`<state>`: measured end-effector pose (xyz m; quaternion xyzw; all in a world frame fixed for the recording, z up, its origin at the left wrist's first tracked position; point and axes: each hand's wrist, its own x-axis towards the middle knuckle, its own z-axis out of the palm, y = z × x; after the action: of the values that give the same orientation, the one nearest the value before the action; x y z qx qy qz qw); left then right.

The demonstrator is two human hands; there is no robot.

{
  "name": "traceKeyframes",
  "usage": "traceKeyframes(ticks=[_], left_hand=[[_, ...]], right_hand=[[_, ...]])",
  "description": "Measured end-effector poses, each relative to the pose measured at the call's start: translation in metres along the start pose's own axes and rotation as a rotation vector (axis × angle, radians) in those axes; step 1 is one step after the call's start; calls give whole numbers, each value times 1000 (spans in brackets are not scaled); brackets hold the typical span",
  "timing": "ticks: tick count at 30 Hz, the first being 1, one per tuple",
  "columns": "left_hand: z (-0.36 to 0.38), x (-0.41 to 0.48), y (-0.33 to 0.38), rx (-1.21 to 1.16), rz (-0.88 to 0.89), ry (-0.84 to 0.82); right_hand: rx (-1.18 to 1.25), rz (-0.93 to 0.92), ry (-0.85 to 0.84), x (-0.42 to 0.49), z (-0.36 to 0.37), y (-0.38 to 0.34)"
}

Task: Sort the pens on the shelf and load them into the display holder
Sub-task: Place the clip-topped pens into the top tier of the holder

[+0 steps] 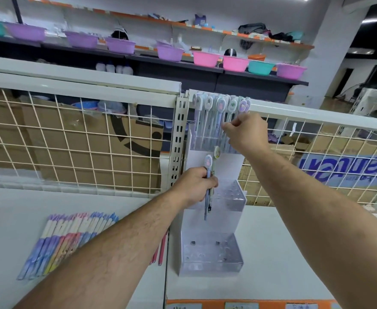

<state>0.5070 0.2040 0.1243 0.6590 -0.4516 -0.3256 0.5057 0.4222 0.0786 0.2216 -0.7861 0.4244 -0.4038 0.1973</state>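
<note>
Clear acrylic three-tier display holder (212,255) stands on the white shelf (272,241), its top tier packed with upright pastel pens with round cartoon toppers (209,117). The right hand (247,132) pinches one barrel there, and that pen should probably go straight down into a free hole without nudging its neighbours. The left hand (194,186) grips two more slim topper-capped pens (208,166) before the middle tier, while loose pens (67,237) lie fanned at the shelf's left.
</note>
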Motion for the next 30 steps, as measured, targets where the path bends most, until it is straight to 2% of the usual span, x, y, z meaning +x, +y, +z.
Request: traceKeyframes(ticks=[4,8,10,12,17,22,25,30], left_hand=[[0,1,0,-29,-7,-10],[0,2,0,-64,-8,-14],[-1,3,0,-70,0,-18],[0,3,-1,-59,9,-20],[0,3,-2,-42,20,-26],[1,1,-3,-32,50,-22],[1,-1,-2,-26,56,-18],[2,-2,-1,1,50,-13]], right_hand=[[145,75,-9,-24,0,15],[333,240,-259,-57,1,29],[334,239,-403,-69,2,33],[312,206,-454,-76,3,33],[341,125,-319,-66,-8,24],[385,37,34,-27,-37,7],[328,-47,183,-5,-45,0],[226,-98,183,6,-34,-1]])
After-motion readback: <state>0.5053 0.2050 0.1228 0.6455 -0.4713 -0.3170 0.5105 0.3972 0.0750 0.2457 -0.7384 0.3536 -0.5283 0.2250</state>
